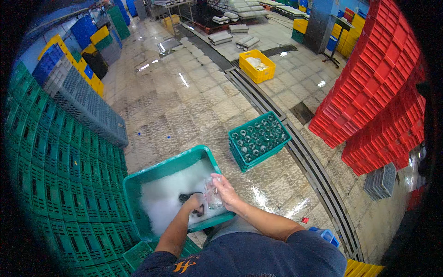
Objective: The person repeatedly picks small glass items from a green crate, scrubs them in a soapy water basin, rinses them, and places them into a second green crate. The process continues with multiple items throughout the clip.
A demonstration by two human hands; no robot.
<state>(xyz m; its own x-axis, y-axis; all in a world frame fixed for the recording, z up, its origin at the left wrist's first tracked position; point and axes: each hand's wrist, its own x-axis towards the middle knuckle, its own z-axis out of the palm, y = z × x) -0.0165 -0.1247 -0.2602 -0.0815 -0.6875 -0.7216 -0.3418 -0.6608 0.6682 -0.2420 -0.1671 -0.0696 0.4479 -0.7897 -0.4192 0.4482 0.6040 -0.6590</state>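
Observation:
My right hand [225,190] grips a clear glass jar [212,197] on its right side, tilted over a green tub [134,196]. White suds [161,194] fill much of the tub. Close beside the jar, my left hand [194,201] is closed around something dark [185,197]. Its dark parts show on both sides of the fingers; blur hides whether it is a brush or a scrubbing pad. Beyond the tub to the right stands a green crate [265,158] packed with rows of clear glass jars [258,135].
Stacked green crates [60,184] wall the left, beside grey ones [87,104]. Tall red crate stacks [369,69] lean in on the right. A yellow crate [249,74] holding pale items stands farther off. A floor drain channel [318,184] curves across wet tiles [161,101].

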